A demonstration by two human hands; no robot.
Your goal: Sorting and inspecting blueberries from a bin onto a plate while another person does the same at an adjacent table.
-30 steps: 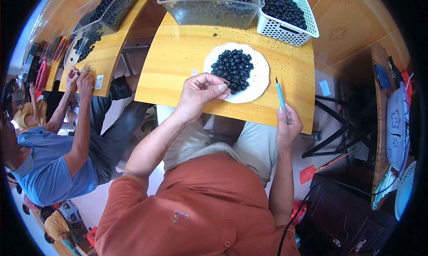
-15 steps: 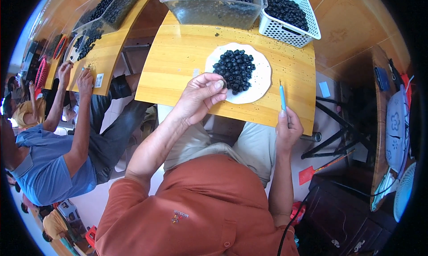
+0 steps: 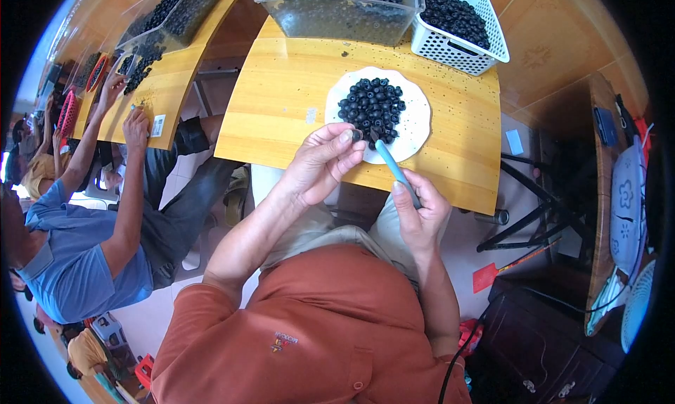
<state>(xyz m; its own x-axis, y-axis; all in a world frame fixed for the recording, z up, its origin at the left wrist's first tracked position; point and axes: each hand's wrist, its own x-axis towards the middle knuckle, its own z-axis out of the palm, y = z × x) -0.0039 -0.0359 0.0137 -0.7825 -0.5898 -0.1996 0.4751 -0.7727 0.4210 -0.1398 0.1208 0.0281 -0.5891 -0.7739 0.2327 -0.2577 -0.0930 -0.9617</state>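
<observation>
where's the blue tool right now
In the head view, the blue tool is in the right hand, its tip close to the left hand, by the white plate.

Reference landmark: red paddle with a striped handle. Above it, black metal legs and, higher, a pale blue card; upper right, a lavender flower-patterned object; lower right, a dark cabinet; far left, a co-worker's blue shirt.

I could pass over the tabletop left of centre; the blue-handled tool bars the plate from below, a transparent bin blocks top centre.
</observation>
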